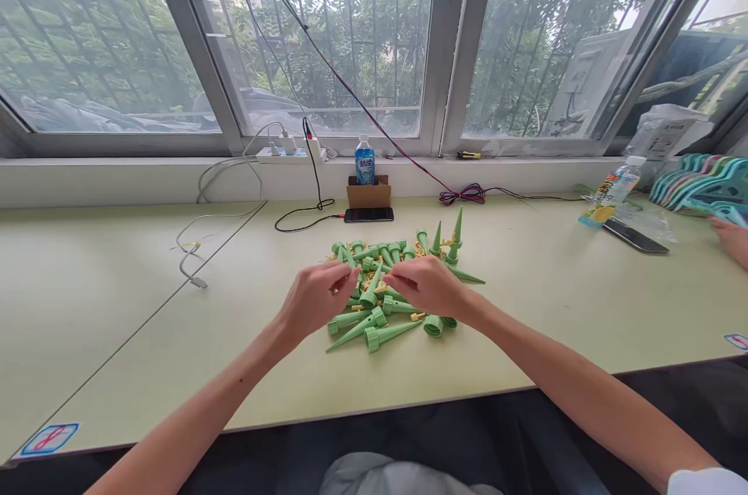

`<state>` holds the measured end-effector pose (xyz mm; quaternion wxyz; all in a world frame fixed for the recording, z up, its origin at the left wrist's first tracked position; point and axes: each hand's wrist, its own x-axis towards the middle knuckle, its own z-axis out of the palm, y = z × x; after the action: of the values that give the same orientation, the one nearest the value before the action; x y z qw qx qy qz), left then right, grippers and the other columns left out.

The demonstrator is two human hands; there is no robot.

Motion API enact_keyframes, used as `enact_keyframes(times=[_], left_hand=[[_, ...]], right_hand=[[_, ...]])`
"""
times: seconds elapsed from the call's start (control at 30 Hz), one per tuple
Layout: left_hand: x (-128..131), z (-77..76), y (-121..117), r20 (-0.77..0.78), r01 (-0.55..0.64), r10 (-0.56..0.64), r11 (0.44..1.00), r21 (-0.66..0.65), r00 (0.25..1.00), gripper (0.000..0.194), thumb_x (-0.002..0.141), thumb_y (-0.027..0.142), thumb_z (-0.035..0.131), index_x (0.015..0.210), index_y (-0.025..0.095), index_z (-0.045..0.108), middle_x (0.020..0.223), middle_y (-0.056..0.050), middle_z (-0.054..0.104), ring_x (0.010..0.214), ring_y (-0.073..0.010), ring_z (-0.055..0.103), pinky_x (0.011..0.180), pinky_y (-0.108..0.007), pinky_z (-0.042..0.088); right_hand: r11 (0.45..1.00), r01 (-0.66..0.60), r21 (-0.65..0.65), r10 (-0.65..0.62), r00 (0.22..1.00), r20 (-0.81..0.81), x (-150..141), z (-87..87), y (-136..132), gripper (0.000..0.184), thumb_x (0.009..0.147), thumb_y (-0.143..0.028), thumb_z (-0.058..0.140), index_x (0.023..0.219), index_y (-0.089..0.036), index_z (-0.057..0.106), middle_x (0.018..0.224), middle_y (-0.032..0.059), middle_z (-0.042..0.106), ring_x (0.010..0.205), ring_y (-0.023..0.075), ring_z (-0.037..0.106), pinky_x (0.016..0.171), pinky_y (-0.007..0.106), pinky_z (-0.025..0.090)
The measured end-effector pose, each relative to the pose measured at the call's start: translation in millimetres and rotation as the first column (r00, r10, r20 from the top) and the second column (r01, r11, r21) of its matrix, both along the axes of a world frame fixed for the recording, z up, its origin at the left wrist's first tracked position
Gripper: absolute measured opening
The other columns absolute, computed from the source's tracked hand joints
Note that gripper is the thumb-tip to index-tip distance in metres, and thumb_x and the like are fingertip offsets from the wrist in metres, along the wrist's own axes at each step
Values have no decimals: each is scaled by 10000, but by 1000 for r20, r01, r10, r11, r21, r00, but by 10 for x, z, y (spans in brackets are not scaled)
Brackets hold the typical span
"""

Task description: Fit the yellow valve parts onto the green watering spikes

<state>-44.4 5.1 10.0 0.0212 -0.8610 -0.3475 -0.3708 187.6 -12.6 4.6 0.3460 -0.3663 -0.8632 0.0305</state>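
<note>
Both my hands are over a heap of green plastic plant-watering spikes [394, 333], pointed cones with ribbed screw collars. Small yellow valve pieces [416, 316] lie scattered among them. My left hand [315, 296] is closed in a pinch at the heap's left side; whatever its fingertips hold is too small to tell. My right hand [433, 286] also pinches, facing the left across a small gap, and its fingertips hide what they grip. A green spike [372, 288] leans between the two hands. At the back right of the heap, a few spikes stand point up [457, 228].
Behind the heap lie a black phone [368, 215] on a cable and a small cardboard box [369, 192] with a blue-labelled bottle [365, 161]. To the right are another bottle [612, 192], a second phone [635, 236], hangers [701, 185] and another person's hand [732, 239]. A grey cable [190, 265] lies left.
</note>
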Motion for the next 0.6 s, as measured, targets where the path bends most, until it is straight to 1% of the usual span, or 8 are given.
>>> enact_keyframes(times=[0.1,0.17,0.27,0.33,0.4,0.5,0.6], left_hand=[[-58,89,213,-14,-40,40,999,-1,999,458,964,322,477,553,189,326,517,37,339,498,-104,262,514,-269,268],[2,128,382,-19,-41,42,999,5,999,467,960,329,476,550,192,300,512,37,333,495,-105,259,526,-279,264],[137,119,572,-21,-31,31,999,7,999,465,957,327,471,554,198,278,506,36,321,503,-112,261,545,-287,265],[181,67,628,-21,-38,38,999,0,999,461,958,318,461,552,199,279,510,33,327,504,-114,259,543,-292,252],[170,-6,634,-92,5,-6,1000,-15,996,448,962,318,454,557,197,304,522,30,347,513,-117,269,549,-290,255],[113,-106,599,-139,37,-45,998,-60,989,434,961,318,458,568,193,322,522,33,365,511,-112,285,562,-276,283],[103,-158,563,-124,18,-30,995,-98,992,441,959,314,455,553,193,330,508,37,351,498,-110,283,559,-275,289]], right_hand=[[987,48,152,-74,983,168,6,74,149,438,1045,-323,385,637,-184,462,551,-15,455,511,108,294,540,263,209],[970,21,242,-98,946,310,0,82,295,438,1051,-312,362,669,-174,526,584,15,519,536,120,347,552,283,175],[958,-5,286,-118,904,410,1,18,479,442,1058,-288,347,703,-158,576,617,37,572,553,126,386,558,286,173],[956,28,290,-148,904,400,27,-64,540,448,1060,-282,346,705,-152,587,619,42,582,556,126,399,561,287,181],[960,10,281,-125,911,392,71,-148,552,462,1060,-298,347,689,-156,581,617,39,583,553,123,406,569,286,196],[964,65,256,-140,949,284,132,-236,530,459,1056,-322,365,673,-166,562,587,20,553,534,117,396,565,282,204],[972,89,217,-135,970,204,148,-266,515,442,1047,-327,394,657,-175,539,573,7,530,525,114,384,562,275,212]])
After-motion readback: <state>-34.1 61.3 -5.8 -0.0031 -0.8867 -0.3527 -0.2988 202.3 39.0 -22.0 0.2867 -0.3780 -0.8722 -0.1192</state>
